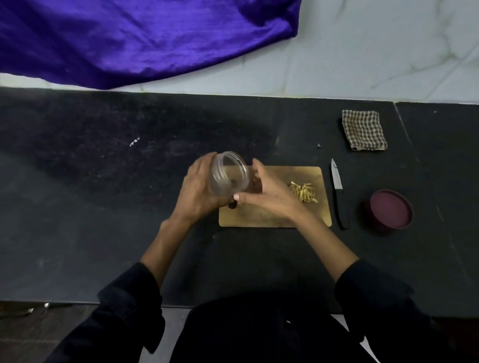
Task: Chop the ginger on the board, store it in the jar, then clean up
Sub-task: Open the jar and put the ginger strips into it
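Observation:
My left hand (196, 188) grips a clear plastic jar (228, 173), lifted above the left end of the wooden board (263, 216) and tilted with its open mouth facing up and away. Just right of the jar, my right hand (270, 193) is held with relaxed fingers, its thumb near the jar's base; whether it touches the jar is unclear. A small pile of chopped ginger strips (303, 192) lies on the right part of the board. The knife (338, 193), black-handled, lies on the counter just right of the board, blade pointing away.
The jar's maroon lid (390, 210) sits on the dark counter (94, 204) right of the knife. A folded checked cloth (363, 130) lies behind it. A purple fabric (128, 33) drapes over the pale surface at the back. The counter's front edge runs by my body.

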`<state>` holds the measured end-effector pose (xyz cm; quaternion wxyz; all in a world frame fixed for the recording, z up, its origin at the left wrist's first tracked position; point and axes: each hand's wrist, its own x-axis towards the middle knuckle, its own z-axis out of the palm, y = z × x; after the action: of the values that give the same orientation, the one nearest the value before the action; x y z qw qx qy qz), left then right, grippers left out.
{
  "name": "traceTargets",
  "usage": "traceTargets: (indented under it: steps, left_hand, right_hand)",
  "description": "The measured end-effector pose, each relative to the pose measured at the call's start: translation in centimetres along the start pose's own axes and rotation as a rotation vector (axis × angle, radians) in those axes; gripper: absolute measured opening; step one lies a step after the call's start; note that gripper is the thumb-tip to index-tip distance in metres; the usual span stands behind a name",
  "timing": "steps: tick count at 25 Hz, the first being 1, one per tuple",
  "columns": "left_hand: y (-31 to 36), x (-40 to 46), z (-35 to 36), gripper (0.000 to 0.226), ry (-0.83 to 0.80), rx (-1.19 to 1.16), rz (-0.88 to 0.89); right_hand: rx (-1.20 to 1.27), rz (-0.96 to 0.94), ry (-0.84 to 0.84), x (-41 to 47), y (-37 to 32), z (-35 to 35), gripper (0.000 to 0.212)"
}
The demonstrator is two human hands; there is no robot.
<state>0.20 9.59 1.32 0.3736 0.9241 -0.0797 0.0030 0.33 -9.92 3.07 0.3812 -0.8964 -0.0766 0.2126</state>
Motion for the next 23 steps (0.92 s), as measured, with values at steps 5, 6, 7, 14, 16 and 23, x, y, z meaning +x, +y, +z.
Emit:
traceTargets:
  steps: [5, 6, 7, 14, 16, 23]
  left_hand:
    - [-1.3, -0.2, -1.2, 0.107, 0.084, 0.010, -0.068]
    - [-1.3, -0.3, -0.9, 0.108, 0.080, 0.018, -0.068]
    - [-1.2, -0.3, -0.7, 0.109, 0.075, 0.025, -0.070]
    - [0.0, -0.1, 1.1, 0.112, 0.025, 0.012, -0.086]
    - [0.3, -0.1, 1.3, 0.112, 0.021, 0.008, -0.089]
    - [1.2, 0.2, 1.6, 0.112, 0.011, 0.027, -0.059]
  right_hand:
    - [-0.617, -0.226, -0.060, -1.6, 1.9, 3.6, 0.072]
    - [-0.655, -0.248, -0.086, -1.6, 2.2, 4.2, 0.070]
    - [-0.683, -0.254, -0.106, -1.5, 2.5, 4.6, 0.070]
    - [-0.734, -0.122, -0.013, -3.1, 6.0, 2.1, 0.069]
    - [-0.706, -0.099, 0.023, -3.3, 6.5, 1.3, 0.067]
    - [-0.631, -0.119, -0.008, 1.5, 4.5, 1.5, 0.068]
